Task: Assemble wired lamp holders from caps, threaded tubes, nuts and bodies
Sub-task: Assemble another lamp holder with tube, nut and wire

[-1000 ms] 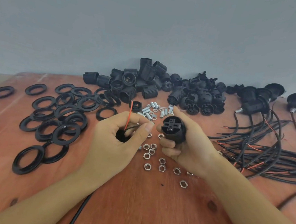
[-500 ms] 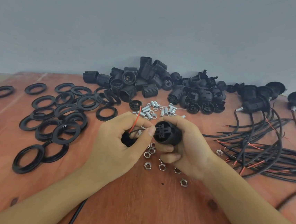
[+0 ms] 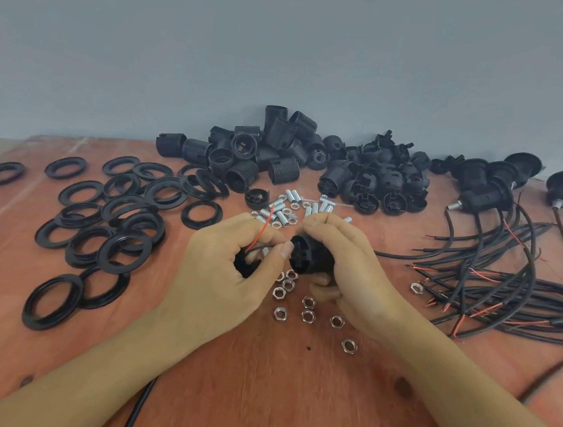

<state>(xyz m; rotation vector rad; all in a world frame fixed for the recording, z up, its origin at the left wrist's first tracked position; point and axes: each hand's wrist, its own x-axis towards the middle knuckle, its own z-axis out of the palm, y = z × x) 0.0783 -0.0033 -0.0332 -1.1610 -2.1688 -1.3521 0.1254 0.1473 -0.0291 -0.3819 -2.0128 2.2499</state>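
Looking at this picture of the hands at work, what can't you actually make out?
All from the head camera:
- Black part in the left hand: mostly hidden by curled fingers.
- Whether the red wire has entered the lamp body in the right hand: left thumb covers the joint.
- Black cable: runs under the left forearm, cut by the bottom edge.
- Nuts: threads too small.

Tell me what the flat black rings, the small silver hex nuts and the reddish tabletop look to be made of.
The flat black rings look like moulded plastic, semi-gloss: soft highlights on uniform black bands. The small silver hex nuts are metal, probably plated steel: bright glints. The reddish tabletop is wood, perhaps plywood, with a smooth finish: grain streaks and dark knots show.
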